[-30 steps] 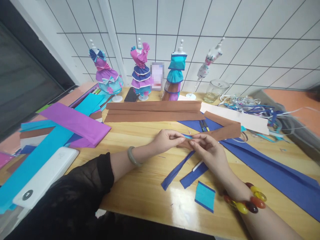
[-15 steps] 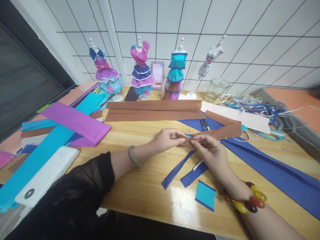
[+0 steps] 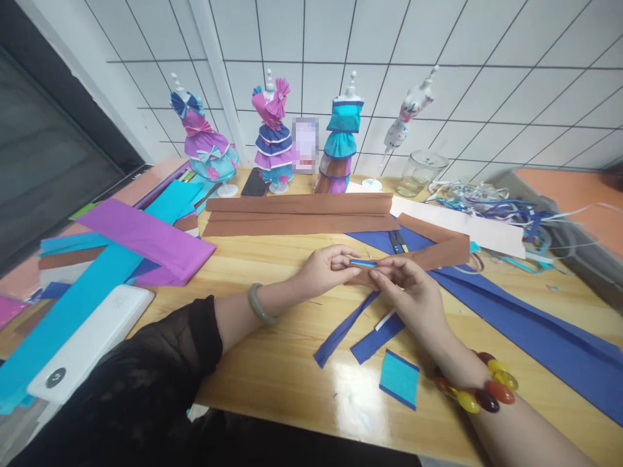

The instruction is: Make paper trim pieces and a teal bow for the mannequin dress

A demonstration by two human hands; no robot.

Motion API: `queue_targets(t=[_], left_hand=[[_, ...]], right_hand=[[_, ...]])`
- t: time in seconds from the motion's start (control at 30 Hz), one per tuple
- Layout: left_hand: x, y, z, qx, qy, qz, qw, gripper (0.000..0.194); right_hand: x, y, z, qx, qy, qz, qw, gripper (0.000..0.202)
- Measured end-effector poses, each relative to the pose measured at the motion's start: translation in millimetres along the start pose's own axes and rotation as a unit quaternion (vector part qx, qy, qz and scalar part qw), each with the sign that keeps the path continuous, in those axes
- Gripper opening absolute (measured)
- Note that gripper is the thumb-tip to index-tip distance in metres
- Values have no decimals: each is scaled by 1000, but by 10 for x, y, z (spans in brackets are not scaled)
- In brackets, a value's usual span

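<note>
Between my two hands is a small folded turquoise-and-blue strip (image 3: 363, 264), pinched at both ends, its edge facing up. My left hand (image 3: 328, 269) is closed on its left end, with thumb against fingertips. At the other end my right hand (image 3: 413, 288) pinches it, fingers curled over and partly hiding it. Below the hands lie a narrow blue strip (image 3: 343, 334), a wider blue strip (image 3: 374, 344) with a white edge, and a turquoise square (image 3: 400, 381) with dark blue borders. Just behind the right hand is a folded brown strip (image 3: 445, 250).
Small dress forms, several of them dressed, stand along the tiled wall, including a turquoise-topped one (image 3: 344, 120). Snips (image 3: 397, 242), a glass jar (image 3: 421, 174) and tangled cords (image 3: 487, 201) lie right. A white power bank (image 3: 92, 344) and purple sheet (image 3: 146, 240) lie left.
The small strip has turned between my fingers, so more of its turquoise and blue edge shows. Both hands stay in nearly the same place.
</note>
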State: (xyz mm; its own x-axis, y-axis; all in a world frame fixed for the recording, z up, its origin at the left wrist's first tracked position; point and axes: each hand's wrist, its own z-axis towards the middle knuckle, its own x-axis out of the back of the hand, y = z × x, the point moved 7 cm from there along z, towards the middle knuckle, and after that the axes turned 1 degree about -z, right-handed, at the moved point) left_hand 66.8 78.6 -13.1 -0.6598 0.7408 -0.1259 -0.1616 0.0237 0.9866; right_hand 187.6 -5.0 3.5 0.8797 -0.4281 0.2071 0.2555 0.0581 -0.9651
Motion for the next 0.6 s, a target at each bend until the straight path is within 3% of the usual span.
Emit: queue_targets(t=[0.3, 0.6], left_hand=[[0, 20, -8, 10, -1, 12, 1000, 40], [4, 20, -16, 11, -2, 22, 1000, 40]], right_hand=[[3, -49, 4, -26, -1, 17, 1000, 39], [13, 82, 45, -81, -38, 30, 996, 47]])
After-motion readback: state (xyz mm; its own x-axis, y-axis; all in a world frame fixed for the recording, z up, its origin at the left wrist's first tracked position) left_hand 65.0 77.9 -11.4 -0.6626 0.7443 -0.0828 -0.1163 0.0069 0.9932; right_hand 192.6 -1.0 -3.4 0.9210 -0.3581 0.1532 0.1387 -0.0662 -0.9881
